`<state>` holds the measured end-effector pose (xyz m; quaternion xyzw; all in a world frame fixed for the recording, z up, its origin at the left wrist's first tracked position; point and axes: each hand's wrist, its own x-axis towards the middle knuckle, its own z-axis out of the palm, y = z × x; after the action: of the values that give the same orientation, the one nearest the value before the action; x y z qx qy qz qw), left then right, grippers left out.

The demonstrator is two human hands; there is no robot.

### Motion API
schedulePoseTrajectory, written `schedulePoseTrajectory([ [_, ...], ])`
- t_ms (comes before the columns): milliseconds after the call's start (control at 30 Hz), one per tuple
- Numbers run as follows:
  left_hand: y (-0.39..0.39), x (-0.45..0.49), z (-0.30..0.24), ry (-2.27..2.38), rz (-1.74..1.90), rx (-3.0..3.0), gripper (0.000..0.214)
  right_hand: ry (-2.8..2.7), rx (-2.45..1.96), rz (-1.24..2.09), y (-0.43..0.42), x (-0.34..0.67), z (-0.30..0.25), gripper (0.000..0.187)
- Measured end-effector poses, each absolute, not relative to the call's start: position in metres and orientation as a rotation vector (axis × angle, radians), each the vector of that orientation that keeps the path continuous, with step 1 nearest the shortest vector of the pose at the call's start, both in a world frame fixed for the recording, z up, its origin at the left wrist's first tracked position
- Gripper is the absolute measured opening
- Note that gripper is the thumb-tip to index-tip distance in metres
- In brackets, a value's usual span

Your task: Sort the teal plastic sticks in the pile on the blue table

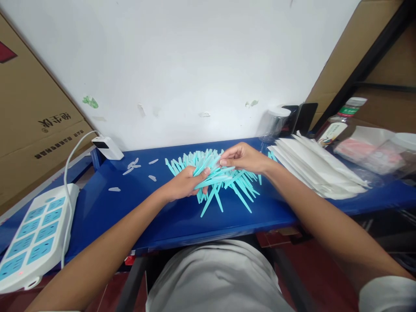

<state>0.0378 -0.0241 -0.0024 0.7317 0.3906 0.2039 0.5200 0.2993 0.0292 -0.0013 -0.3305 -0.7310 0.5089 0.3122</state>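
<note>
In the head view my left hand (pixel 186 183) is closed round a bunch of slim turquoise eyebrow razors (pixel 212 177), which fan out to the right past its thumb. My right hand (pixel 242 157) is just to the right of the bunch, thumb and forefinger pinched at the pale tip of one razor. Whether those fingers grip a razor or its clear cap is too small to tell. Under and behind both hands spreads a loose pile of the same razors (pixel 242 197). Several small translucent caps (pixel 133 164) lie on the blue table (pixel 107 216) to the left.
A white power strip (pixel 35 234) and a white boxy device (pixel 108 148) with a cable are at the left. White envelopes (pixel 315 167) are stacked at the right, near a clear jar (pixel 274 123), a bottle (pixel 341 121) and pink packets (pixel 367 151). A white wall (pixel 195 65) stands behind.
</note>
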Motion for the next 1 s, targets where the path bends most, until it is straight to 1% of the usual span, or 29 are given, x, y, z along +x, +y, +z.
schedulePoseTrajectory([
  [100,-0.024,0.036,-0.002,0.901,0.464,1.790,0.072,-1.976,-0.863,1.403,0.030,0.304,0.001,0.039],
  [367,-0.028,0.035,0.000,0.828,0.405,1.861,0.070,-1.960,-0.774,1.562,0.029,0.298,-0.003,0.031],
  [533,-0.030,0.034,0.000,0.799,0.387,1.903,0.069,-2.021,-0.765,1.582,0.029,0.298,-0.002,0.030],
  [700,-0.028,0.033,-0.004,0.840,0.363,1.894,0.067,-2.091,-0.779,1.492,0.028,0.296,-0.001,0.033],
  [800,-0.026,0.037,-0.006,0.860,0.407,1.855,0.068,-2.131,-0.847,1.346,0.029,0.299,0.004,0.036],
  [867,-0.026,0.040,-0.006,0.877,0.469,1.819,0.068,-2.154,-0.960,1.136,0.034,0.311,0.010,0.039],
  [933,-0.026,0.041,-0.006,0.892,0.514,1.803,0.068,-2.127,-1.161,0.783,0.043,0.333,0.015,0.039],
  [1000,-0.026,0.041,-0.006,0.900,0.527,1.811,0.068,-2.047,-1.429,0.314,0.056,0.363,0.015,0.034],
])
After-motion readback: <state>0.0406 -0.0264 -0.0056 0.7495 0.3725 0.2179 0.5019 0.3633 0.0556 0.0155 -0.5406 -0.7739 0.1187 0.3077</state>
